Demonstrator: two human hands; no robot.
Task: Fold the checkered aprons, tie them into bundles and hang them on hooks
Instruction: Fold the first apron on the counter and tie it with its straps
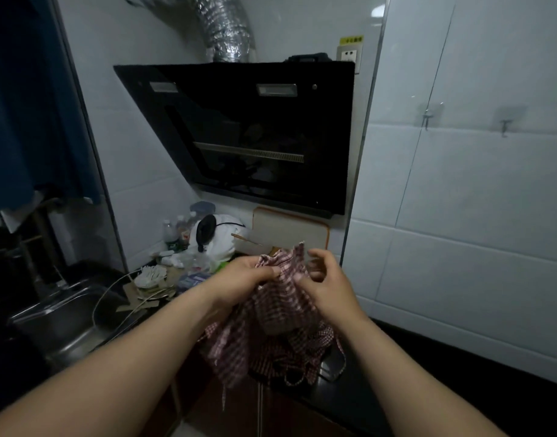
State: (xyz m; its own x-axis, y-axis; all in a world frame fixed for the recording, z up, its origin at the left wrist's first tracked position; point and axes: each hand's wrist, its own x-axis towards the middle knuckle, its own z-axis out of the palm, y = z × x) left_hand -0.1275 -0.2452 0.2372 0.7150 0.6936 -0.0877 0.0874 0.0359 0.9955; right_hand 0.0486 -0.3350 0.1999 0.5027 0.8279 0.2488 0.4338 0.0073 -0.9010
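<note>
A red-and-white checkered apron (pixel 282 305) hangs bunched between my hands above the dark counter. My left hand (pixel 244 277) grips its upper left part, fingers curled into the cloth. My right hand (pixel 326 280) pinches the upper right edge with thumb and fingers. More checkered cloth (pixel 302 351) lies heaped on the counter below, with thin straps trailing over the edge. Two clear adhesive hooks, a nearer hook (pixel 428 113) and a farther hook (pixel 505 123), sit bare on the white tiled wall at the right.
A black range hood (pixel 249 134) with a foil duct fills the middle wall. A steel sink (pixel 66 316) lies at the left. Bottles, a white bag and clutter (pixel 189 247) crowd the back counter. A cutting board (pixel 290 228) leans against the wall.
</note>
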